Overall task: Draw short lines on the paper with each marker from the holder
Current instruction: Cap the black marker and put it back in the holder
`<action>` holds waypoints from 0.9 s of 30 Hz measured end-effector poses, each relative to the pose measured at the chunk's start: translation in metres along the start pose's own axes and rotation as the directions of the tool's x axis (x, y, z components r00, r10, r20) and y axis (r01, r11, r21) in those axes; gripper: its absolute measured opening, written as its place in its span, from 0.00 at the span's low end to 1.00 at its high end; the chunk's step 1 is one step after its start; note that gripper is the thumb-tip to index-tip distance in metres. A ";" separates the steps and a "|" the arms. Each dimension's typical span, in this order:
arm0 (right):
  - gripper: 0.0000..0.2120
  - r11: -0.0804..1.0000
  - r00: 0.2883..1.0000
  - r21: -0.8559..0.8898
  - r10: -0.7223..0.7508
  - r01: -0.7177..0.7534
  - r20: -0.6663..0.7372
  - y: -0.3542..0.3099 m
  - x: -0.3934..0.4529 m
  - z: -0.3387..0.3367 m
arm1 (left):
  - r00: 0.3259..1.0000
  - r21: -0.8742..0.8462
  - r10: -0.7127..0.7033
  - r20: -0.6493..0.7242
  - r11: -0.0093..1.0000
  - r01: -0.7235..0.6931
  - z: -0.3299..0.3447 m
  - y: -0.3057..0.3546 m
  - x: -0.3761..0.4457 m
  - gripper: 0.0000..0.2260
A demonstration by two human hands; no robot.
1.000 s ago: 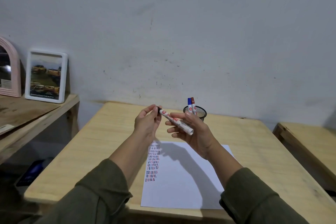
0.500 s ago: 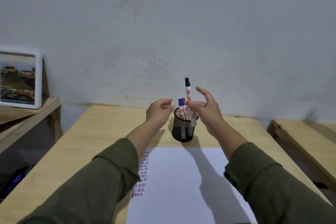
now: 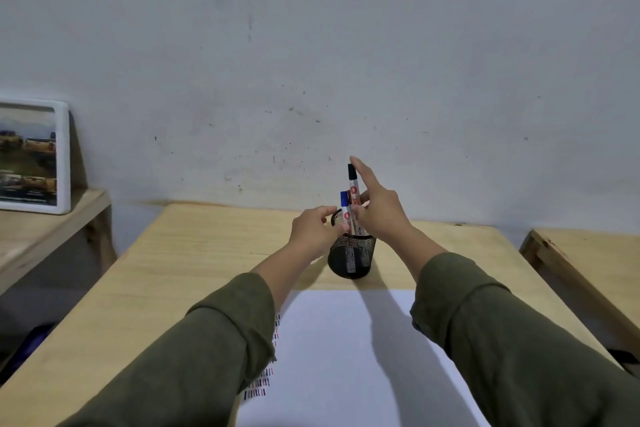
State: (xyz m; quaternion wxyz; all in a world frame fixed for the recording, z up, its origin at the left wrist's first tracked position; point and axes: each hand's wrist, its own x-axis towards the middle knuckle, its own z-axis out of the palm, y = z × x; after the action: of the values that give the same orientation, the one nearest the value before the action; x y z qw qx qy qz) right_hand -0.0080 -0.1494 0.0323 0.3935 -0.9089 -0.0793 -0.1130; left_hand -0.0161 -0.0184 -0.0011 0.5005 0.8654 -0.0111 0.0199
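White paper [image 3: 346, 357] lies nearest me, short red and black dashes down its left edge. Beyond it, my left hand [image 3: 313, 230] pinches the blue-capped marker [image 3: 345, 215], upright in the black mesh holder [image 3: 351, 255]. My right hand [image 3: 379, 210], just right of it, grips the black-capped marker [image 3: 352, 184], vertical above the holder, forefinger raised. Both barrels carry a red round logo; I can't read the lettering.

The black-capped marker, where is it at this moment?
In the head view the black-capped marker stands upright at table centre, held by the right hand above the mesh holder, beside the blue-capped marker.
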 end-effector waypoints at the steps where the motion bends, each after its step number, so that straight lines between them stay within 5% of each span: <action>1: 0.37 1.000 1.000 -0.021 -0.003 0.003 0.005 0.002 0.001 0.002 | 1.000 -0.002 0.002 0.004 1.000 -0.002 0.000 -0.001 0.000 0.24; 17: 0.35 0.958 0.995 -0.280 -0.034 0.061 0.098 0.023 0.013 0.019 | 1.000 -0.020 0.010 0.006 1.000 -0.010 0.005 -0.006 0.001 0.22; 27: 0.24 0.951 0.992 -0.286 -0.101 0.118 0.073 0.022 0.012 0.017 | 1.000 -0.052 -0.011 -0.010 0.999 0.011 0.005 -0.009 0.000 0.22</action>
State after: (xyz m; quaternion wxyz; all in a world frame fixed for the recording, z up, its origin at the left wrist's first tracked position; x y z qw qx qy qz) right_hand 0.0110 -0.1512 0.0087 0.2470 -0.9537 -0.1236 -0.1190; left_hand -0.0158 -0.0183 -0.0113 0.5230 0.8520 -0.0042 0.0214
